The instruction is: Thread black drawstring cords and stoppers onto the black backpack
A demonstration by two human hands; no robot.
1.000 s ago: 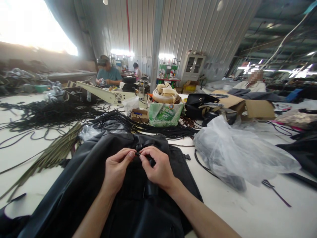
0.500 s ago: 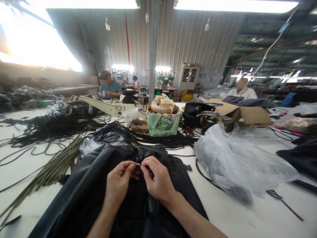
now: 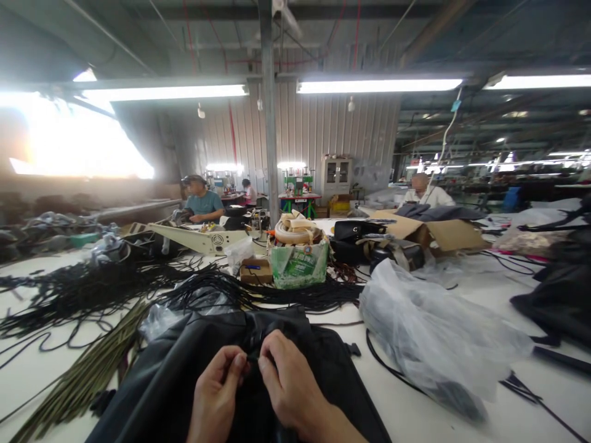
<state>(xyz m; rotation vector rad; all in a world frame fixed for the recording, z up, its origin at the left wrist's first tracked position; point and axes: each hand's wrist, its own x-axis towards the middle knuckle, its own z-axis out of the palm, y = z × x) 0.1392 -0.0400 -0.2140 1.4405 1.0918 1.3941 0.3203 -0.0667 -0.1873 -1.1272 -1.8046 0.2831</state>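
Note:
A black bag [image 3: 170, 375] of smooth fabric lies in front of me, with a side buckle [image 3: 353, 349] sticking out at its right edge. Over its middle, my left hand [image 3: 218, 387] pinches a short dark cord-like piece [image 3: 252, 359] between thumb and forefinger. From the other side my right hand [image 3: 290, 384] has its thumb and fingertips closed on the same piece. The piece is small and mostly covered by the fingers, so its exact kind does not show. Behind the fingertips, a black strap runs across the bag's upper part.
Black cords [image 3: 305, 295] and olive cords [image 3: 92, 375] lie beyond and left of the bag. A green box [image 3: 300, 266] holds rolled webbing. On the right rests a clear plastic bag [image 3: 429, 326] with dark contents. Two people [image 3: 205, 203] [image 3: 427, 192] sit farther back.
The view has tilted upward, so the hands and bag appear lower. Both hands still pinch the small dark piece, with the fingertips slightly farther apart.

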